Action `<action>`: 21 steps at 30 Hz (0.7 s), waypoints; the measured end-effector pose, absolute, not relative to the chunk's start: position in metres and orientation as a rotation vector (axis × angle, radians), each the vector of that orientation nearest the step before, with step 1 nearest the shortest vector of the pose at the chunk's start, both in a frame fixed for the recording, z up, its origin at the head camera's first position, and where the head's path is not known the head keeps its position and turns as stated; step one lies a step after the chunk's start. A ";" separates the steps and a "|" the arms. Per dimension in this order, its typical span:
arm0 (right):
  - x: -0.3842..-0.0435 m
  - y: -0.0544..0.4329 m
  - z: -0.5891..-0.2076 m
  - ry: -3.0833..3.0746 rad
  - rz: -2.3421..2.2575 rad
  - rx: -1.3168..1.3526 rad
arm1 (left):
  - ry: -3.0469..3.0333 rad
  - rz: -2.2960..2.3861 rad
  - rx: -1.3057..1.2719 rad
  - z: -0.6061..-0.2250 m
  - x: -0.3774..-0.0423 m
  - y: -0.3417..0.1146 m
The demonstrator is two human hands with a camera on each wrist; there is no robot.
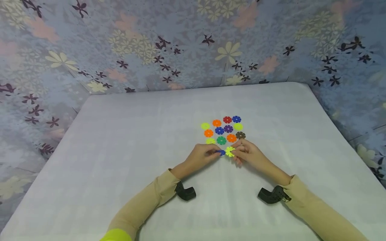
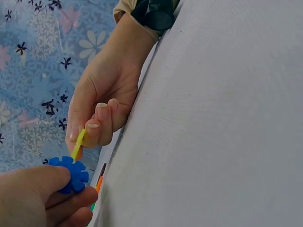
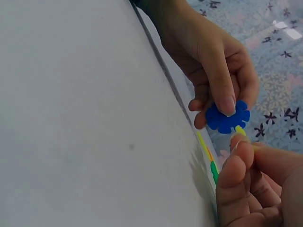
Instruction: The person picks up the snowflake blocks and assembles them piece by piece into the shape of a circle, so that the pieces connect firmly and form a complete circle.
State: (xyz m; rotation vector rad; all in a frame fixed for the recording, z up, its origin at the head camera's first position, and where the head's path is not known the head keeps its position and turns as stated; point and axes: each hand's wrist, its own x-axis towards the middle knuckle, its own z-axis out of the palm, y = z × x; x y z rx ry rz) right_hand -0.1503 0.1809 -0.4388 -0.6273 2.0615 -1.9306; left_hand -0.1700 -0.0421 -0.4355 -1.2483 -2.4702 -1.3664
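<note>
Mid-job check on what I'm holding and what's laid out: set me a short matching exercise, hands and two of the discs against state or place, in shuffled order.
Places are as seen in the head view.

Column A
1. Left hand
2. Right hand
3. Red disc
4. Brown disc

Column B
a. Pinches a yellow disc
b. Lies at the right end of the row nearest the hands
c. Pinches a blue disc
d. Lies second from the right in the farthest row

Pairs: 1-c, 2-a, 3-d, 4-b.
</note>
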 end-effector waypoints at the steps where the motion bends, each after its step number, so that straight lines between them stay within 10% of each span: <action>1: -0.149 0.182 -0.439 2.062 -1.938 -0.619 | -2.462 -1.367 -1.250 -0.435 -0.170 -0.040; 21: -0.146 0.170 -0.436 1.947 -2.059 -0.395 | -2.360 -1.486 -1.180 -0.434 -0.164 -0.037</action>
